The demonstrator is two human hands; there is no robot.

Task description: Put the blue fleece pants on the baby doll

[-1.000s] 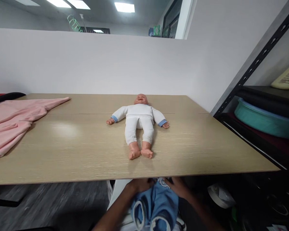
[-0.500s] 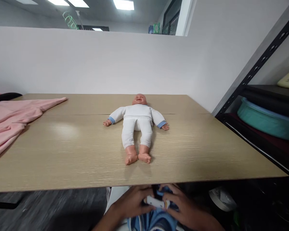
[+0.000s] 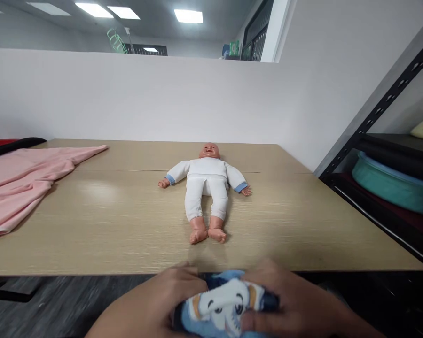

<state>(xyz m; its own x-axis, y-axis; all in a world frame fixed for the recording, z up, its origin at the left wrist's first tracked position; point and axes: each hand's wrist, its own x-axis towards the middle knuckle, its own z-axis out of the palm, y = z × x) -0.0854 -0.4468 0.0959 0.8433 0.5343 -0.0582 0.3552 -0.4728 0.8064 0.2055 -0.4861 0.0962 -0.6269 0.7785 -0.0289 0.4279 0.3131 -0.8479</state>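
By the near edge of the tabletop (image 3: 109, 234), the left hand (image 3: 172, 293) and right hand (image 3: 285, 300) grasp opposite sides of a face-patterned blue garment (image 3: 223, 305). It looks light, soft and floppy, best held by both ends of its upper edge.

We saw pink cloth (image 3: 28, 188) lying on the desk (image 3: 102, 230) at left | teal basin (image 3: 391, 184) sat on the black rack (image 3: 389, 97) at right | lit ceiling panels (image 3: 188, 17) showed above the white wall (image 3: 155, 101)
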